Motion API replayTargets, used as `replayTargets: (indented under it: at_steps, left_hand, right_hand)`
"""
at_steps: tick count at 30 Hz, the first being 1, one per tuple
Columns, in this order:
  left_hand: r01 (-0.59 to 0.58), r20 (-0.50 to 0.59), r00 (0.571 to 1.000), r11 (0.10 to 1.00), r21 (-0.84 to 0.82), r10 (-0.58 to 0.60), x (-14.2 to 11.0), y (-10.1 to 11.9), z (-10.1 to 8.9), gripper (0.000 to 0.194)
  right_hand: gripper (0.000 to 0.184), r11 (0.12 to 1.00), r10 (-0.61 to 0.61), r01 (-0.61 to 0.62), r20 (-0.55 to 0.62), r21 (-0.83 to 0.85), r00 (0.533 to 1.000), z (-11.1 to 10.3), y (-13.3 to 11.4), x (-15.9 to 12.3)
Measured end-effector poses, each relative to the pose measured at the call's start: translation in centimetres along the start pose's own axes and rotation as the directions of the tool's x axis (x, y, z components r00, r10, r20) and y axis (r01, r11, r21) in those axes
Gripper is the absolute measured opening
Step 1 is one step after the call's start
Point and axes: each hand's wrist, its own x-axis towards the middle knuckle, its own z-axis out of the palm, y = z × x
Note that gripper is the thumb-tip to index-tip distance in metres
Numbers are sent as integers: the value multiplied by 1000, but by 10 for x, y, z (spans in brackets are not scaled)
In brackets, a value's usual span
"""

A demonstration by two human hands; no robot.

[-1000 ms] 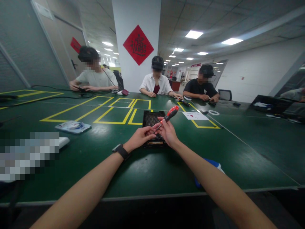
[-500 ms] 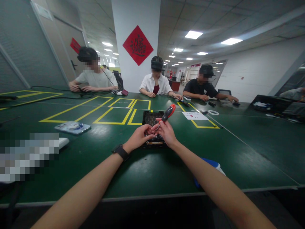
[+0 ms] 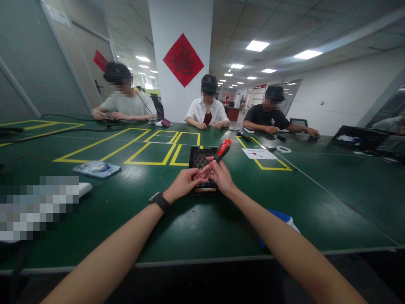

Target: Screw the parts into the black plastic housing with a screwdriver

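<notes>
Our green table (image 3: pixel 202 232)

We see yellow outlines (image 3: pixel 145 164) across its top. Before us sits a black tray (image 3: pixel 205 194); to its left, a patterned flat case (image 3: pixel 97 169); to its right, a printed sheet (image 3: pixel 258 154) and a white ring (image 3: pixel 284 152). Nearer us lies a blue-and-white object (image 3: pixel 281 216), partly hidden.

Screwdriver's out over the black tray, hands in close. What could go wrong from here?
1. The screwdriver in the right hand slants down close to the left hand; a slip might jab it.
2. Both hands hide part of the black tray, so contact there could be misjudged.
</notes>
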Motion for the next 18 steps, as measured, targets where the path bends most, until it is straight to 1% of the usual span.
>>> replayTargets:
  at_steps: [4, 9, 12, 14, 15, 16, 17, 18]
  left_hand:
    - [-35, -22, 999, 999, 6, 36, 0, -1, 0, 29]
    - [14, 25, 1000, 998, -63, -12, 0, -4, 2, 32]
    - [-17, 23, 1000, 999, -51, 18, 0, -7, 3, 32]
    - [-48, -30, 998, 999, -3, 48, 2, -13, 2, 33]
    - [-47, -88, 995, 998, 35, 50, 4, -18, 1, 33]
    - [-20, -151, 988, 996, 81, 32, 7, -25, 1, 33]
    - [48, -223, 975, 992, 120, -20, 11, -34, 0, 35]
    - [147, -254, 961, 979, 142, -108, 16, -43, 0, 38]
  right_hand:
    - [28, 1000, -20, 20, 1, 16, 1000, 0, -1, 0]
    - [30, 999, -34, 34, -8, 30, 999, 2, -3, -2]
    - [31, 998, -66, 65, -43, -15, 997, 4, -5, -3]
    - [29, 993, -103, 97, -100, -70, 990, 5, -7, -3]
    - [27, 989, -120, 108, -128, -99, 984, 4, -8, -2]
    - [26, 985, -132, 113, -151, -128, 980, 3, -9, -2]
    - [24, 981, -137, 111, -163, -160, 977, 2, -10, -1]
    - [22, 976, -136, 102, -170, -193, 976, 1, -10, -1]
